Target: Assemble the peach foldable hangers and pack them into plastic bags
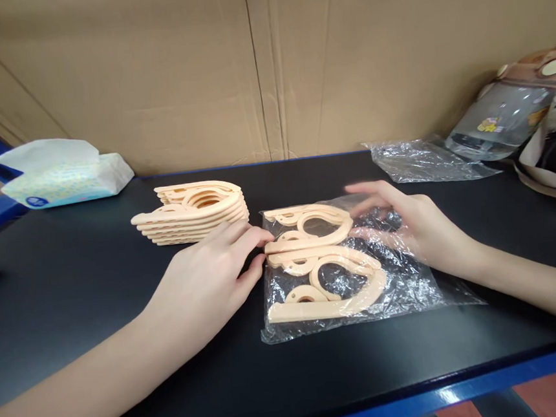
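Observation:
A clear plastic bag [412, 294] lies flat on the black table, with two beige folded plastic hangers [335, 307] inside it, one nearer me than the other. At the bag's left edge, my left hand [219, 265] pinches the plastic beside the hanger ends with thumb and fingers. My right hand [406, 223] is at the bag's right part, fingers apart near the curved hanger ends. Some of its fingers show behind or against the shiny plastic; I cannot tell whether they are inside. A stack of several similar hangers [191, 213] stands just beyond my left hand.
A soft tissue pack [66, 178] lies at the back left. Another clear plastic bag [415, 161] rests at the back right, beside a transparent water bottle [498, 118] with a strap [542, 166]. Cardboard [198, 79] lines the back. The table has a blue front edge [421, 397].

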Available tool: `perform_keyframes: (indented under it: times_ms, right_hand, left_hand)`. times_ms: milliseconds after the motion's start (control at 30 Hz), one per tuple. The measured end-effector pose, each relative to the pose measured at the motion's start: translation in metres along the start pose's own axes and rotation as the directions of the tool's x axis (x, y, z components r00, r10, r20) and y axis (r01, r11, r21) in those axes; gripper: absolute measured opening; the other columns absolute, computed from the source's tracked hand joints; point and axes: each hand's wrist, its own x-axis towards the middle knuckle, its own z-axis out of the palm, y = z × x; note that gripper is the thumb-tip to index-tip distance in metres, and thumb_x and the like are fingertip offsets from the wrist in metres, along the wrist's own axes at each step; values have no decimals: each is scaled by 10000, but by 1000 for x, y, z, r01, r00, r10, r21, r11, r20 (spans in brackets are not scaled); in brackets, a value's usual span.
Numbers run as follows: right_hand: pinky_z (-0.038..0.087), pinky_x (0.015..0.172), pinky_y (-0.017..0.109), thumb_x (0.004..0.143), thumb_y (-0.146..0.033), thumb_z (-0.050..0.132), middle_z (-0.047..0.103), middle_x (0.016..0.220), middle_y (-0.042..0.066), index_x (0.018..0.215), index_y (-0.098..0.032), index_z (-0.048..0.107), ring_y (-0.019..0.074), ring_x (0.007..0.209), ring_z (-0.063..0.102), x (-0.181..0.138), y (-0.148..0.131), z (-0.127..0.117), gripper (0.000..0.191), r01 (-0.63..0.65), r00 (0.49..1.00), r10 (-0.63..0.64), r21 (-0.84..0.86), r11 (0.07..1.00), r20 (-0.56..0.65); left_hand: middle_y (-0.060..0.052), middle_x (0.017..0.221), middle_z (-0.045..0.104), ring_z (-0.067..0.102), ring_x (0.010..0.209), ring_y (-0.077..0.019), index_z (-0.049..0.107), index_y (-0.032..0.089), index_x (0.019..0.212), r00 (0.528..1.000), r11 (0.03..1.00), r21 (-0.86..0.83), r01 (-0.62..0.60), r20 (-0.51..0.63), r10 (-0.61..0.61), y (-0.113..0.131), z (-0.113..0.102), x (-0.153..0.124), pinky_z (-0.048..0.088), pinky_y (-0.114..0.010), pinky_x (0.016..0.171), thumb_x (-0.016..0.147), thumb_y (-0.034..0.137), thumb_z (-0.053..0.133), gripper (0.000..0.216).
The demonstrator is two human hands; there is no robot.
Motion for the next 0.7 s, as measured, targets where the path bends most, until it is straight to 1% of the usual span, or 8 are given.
perform_keyframes:
  times_ms: [67,133,267,333,400,467,600,700]
  right_hand:
    - [545,719,313,866,-438,636,741,1003,3,1291,-261,472,192,890,696,-1,-1,-1,489,-8,1000,8,-3,1000,-6]
    - [541,768,323,866,-418,641,744,1004,0,1283,-261,477,197,933,694,-1,-2,-1,475,-11,1000,11,5,1000,-5]
    - [539,813,336,863,-387,650,756,988,-3,1270,-258,484,199,920,707,-1,-5,-2,458,-37,999,38,65,997,-8]
    - [531,838,340,864,-387,648,761,987,0,1269,-257,487,201,932,708,-1,-5,-3,455,-53,998,54,106,993,-10]
    - [510,879,352,870,-390,640,764,996,6,1270,-254,491,209,983,697,-2,-6,-4,448,-63,998,65,128,990,-5]
    - [500,878,365,874,-396,632,764,1007,9,1271,-259,499,222,992,694,-4,-6,-5,441,-79,997,80,123,989,-3]
    - [505,661,333,867,-442,624,765,1008,6,1275,-290,515,222,793,715,-8,-8,-6,448,-133,991,133,107,985,2]
    - [495,631,321,868,-444,623,762,1021,20,1275,-288,519,230,800,717,-9,-10,-7,449,-143,990,142,119,983,15]
  left_hand:
    - [-2,1020,687,659,816,-222,578,282,1146,989,984,-101,145,52,-141,0,-2,-2,465,-308,605,919,292,436,268]
    - [-1,966,696,647,756,-210,534,289,1222,960,931,-239,276,118,-254,2,-3,-4,470,-307,604,892,348,456,344]
    - [-44,948,707,642,773,-208,540,216,1228,909,713,-564,416,229,-350,3,-1,-3,519,-303,622,834,475,476,476]
    - [-59,995,714,662,838,-218,553,211,1231,883,604,-649,462,273,-382,3,-2,-3,548,-310,670,813,514,502,519]
    - [-63,1043,720,677,859,-229,565,228,1243,858,552,-663,506,323,-399,2,-5,-5,561,-327,708,804,556,521,550]
    - [-59,1077,723,686,822,-234,560,255,1275,838,545,-640,542,357,-414,2,-11,-6,567,-333,690,797,609,526,596]
    - [-19,1134,717,696,851,-235,513,350,1339,805,507,-632,586,377,-459,4,-21,-10,556,-268,590,782,667,535,642]
    - [-12,1141,716,703,895,-241,504,372,1348,802,471,-658,587,393,-450,5,-23,-13,564,-250,606,773,654,570,645]
